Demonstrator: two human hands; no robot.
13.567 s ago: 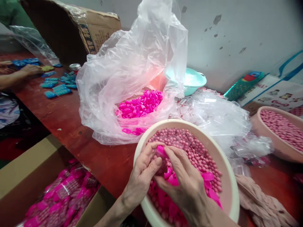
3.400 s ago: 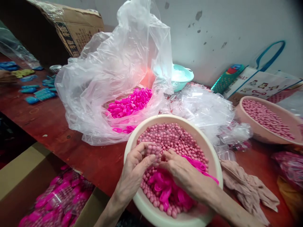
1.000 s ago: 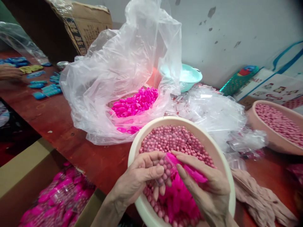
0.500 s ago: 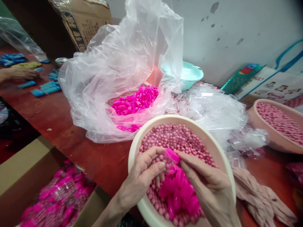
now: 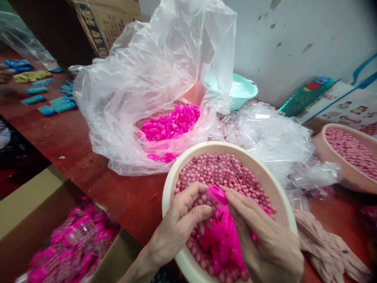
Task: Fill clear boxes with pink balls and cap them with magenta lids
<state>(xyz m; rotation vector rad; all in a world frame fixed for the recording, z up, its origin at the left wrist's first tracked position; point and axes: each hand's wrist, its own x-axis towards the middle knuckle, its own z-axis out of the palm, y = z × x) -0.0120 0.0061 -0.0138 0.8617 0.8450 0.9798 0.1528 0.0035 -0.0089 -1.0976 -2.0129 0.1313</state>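
Now the pink cap (image 5: 217, 193) sits square on the small clear tube (image 5: 208, 204) of beads; half a second ago it was tilted at the tube's mouth, and a second ago it was only coming up to it, so the capping looks nearly done. Both hands meet over the near side of the cream bowl (image 5: 173, 179), at the desk's (image 5: 70, 145) front edge. The left hand (image 5: 179, 224) is pinched around the tube, thumb across its side. The right hand (image 5: 262, 239) has fingertips pressed on the cap and is curled over a bunch of loose pink caps (image 5: 220, 239) lying in the bowl.

That bowl is filled with small pink beads (image 5: 224, 173). Behind it, an open clear bag (image 5: 153, 78) holds more bright caps (image 5: 171, 124), with a heap of empty clear tubes (image 5: 265, 133) to its right. A second bowl (image 5: 324, 153) at the right edge also holds beads. A carton (image 5: 32, 196) below the front edge holds finished capped tubes (image 5: 70, 243). Blue pieces (image 5: 57, 104) lie toward the far left corner.
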